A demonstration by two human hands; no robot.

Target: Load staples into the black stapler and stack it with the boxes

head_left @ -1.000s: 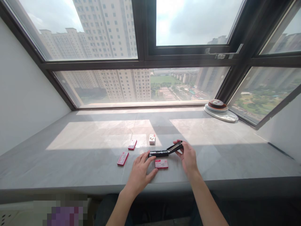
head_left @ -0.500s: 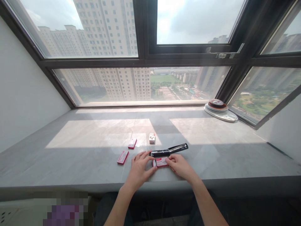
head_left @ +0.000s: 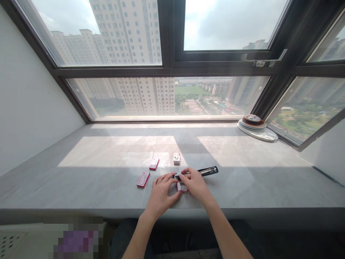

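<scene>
A black stapler [head_left: 207,171] lies opened out on the stone ledge, its top arm slanting up to the right. My left hand [head_left: 162,190] is curled with thumb and forefinger around the left end of a small pink-and-white staple box [head_left: 179,186]. That box lies just in front of the stapler, and the rest of it is mostly covered. Across the stapler's middle reaches my right hand [head_left: 196,182], fingertips pinched together over the stapler's left part. Whatever is between those fingertips is too small to make out.
Two flat pink boxes [head_left: 143,179] [head_left: 154,164] lie to the left. A small white box [head_left: 176,158] stands behind the stapler. Stacked plates [head_left: 257,131] sit at the back right corner by the window. The stone ledge [head_left: 81,194] ends in a front edge near my body.
My right hand has moved left and up from the staple box's right end to above the stapler. My left hand stays at the box. The view has shifted slightly.
</scene>
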